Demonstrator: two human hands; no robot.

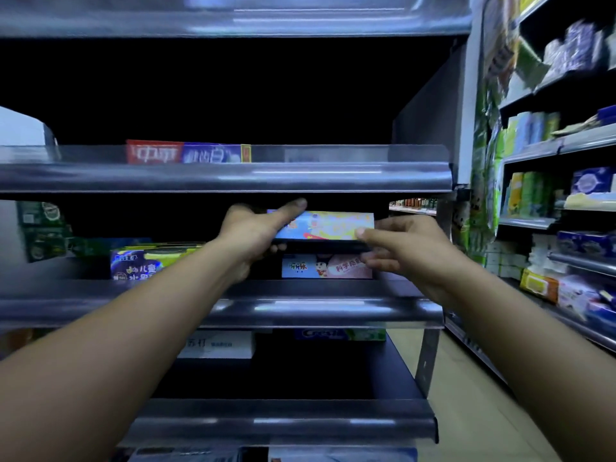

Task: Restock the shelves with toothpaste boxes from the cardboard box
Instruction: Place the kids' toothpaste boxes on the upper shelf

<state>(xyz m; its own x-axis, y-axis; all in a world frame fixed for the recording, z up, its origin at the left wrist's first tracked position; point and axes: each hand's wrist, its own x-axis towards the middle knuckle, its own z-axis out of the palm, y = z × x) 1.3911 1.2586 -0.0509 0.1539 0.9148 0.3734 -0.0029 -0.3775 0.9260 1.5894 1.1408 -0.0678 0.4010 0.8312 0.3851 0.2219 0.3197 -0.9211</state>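
Observation:
A colourful toothpaste box (330, 225) is held level above the middle shelf (300, 308), just under the shelf above. My left hand (253, 231) grips its left end, thumb on top and fingers underneath. At the right end, my right hand (400, 248) pinches the box with thumb and fingertips. Directly below it on the shelf lies a similar blue and pink toothpaste box (326, 266). The cardboard box is out of view.
A purple children's toothpaste box (140, 261) lies left on the same shelf. A red and blue toothpaste box (186, 152) sits on the shelf above. White and Crest boxes (340, 335) lie lower down. An aisle and stocked shelves (566, 201) run along the right.

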